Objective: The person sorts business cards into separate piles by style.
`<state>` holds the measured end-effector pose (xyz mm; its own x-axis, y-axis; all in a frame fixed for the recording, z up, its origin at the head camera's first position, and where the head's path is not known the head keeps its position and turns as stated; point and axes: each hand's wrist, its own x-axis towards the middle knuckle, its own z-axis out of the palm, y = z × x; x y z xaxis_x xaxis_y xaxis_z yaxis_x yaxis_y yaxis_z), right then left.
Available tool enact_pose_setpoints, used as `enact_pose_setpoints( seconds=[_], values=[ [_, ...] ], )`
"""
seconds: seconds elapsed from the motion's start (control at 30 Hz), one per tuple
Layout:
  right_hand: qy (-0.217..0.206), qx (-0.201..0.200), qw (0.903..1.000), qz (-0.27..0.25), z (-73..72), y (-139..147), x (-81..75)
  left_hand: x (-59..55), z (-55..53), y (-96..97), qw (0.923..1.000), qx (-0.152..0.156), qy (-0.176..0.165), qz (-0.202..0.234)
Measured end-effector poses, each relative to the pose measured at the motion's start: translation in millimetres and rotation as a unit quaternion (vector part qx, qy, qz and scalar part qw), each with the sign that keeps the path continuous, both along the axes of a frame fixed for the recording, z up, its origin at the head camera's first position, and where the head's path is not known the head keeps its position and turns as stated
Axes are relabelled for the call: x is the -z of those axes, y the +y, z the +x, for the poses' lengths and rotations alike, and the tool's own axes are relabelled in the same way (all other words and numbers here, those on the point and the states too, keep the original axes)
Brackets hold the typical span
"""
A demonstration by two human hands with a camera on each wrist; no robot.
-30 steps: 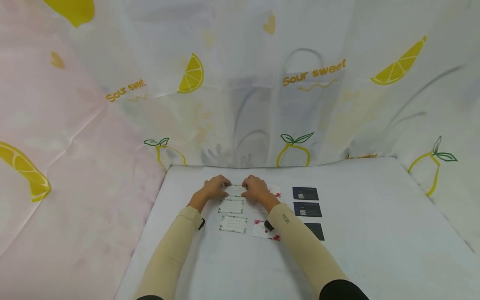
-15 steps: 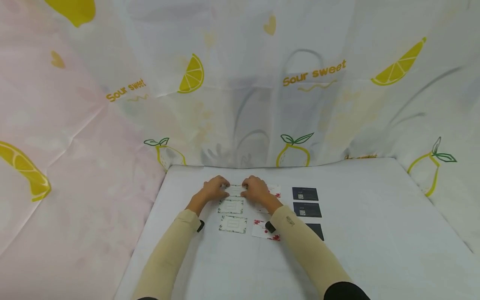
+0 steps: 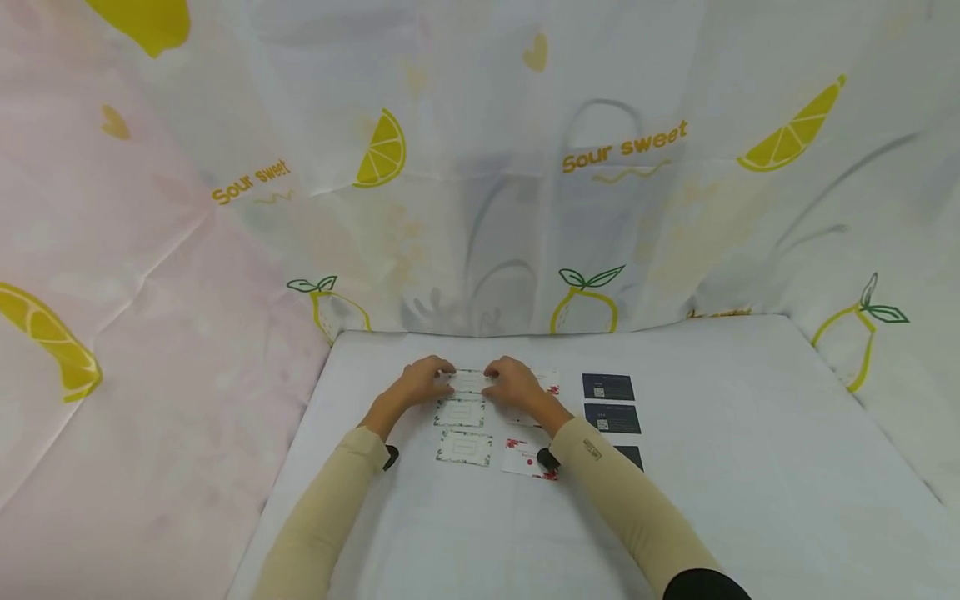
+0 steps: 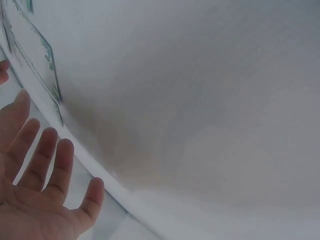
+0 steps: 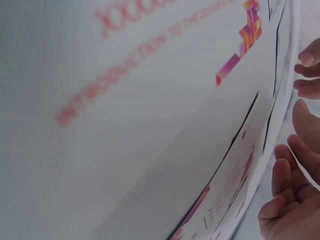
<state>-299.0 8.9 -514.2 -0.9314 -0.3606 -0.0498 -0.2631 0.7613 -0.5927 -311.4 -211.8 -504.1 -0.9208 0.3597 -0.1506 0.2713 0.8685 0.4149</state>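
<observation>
At the far end of the left column lies a white card with a green leaf border, flat on the white table. My left hand is at its left edge, thumb and fingers apart; in the left wrist view its fingers look spread and loosely bent. My right hand is at the card's right edge, partly over the red-flowered cards. Loosely bent fingers show in the right wrist view, pinching nothing that I can see. Two more leaf-bordered cards, a middle one and a near one, lie below.
A middle column holds white cards with red flowers, the nearest card partly under my right wrist. Dark cards, such as the far one, form the right column; my sleeve covers part of the nearest. A lemon-printed curtain stands behind the table.
My left hand has drawn slightly left, away from the far leaf-bordered card. The right hand stays nearly in place while its forearm shifts a little to the right. The cards look unmoved.
</observation>
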Motion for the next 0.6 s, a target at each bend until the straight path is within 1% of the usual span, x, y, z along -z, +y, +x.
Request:
enact_pose_setpoints(
  seconds=[0.1,0.17,0.3,0.37,0.5,0.6],
  values=[
    [-0.011,-0.010,0.9997,-0.019,3.5,2.5,-2.4,2.0,3.9,-1.0,0.9999,0.009,0.007,0.001],
    [-0.021,-0.017,0.9989,-0.038,4.7,1.8,-4.3,2.6,6.7,-4.8,0.9998,0.013,0.013,0.005],
    [-0.031,-0.028,0.9966,-0.070,6.6,1.8,-3.9,3.4,10.0,-9.3,0.9985,0.034,0.022,0.037],
    [-0.034,-0.037,0.9952,-0.084,7.8,1.8,-2.9,3.6,11.9,-10.4,0.9975,0.042,0.020,0.054],
    [-0.043,-0.049,0.9935,-0.093,10.4,0.4,-1.3,2.6,16.2,-12.4,0.9958,0.046,0.019,0.077],
    [-0.043,-0.048,0.9935,-0.093,12.1,-1.2,-1.8,2.2,18.6,-13.2,0.9936,0.050,0.023,0.098]
  ],
)
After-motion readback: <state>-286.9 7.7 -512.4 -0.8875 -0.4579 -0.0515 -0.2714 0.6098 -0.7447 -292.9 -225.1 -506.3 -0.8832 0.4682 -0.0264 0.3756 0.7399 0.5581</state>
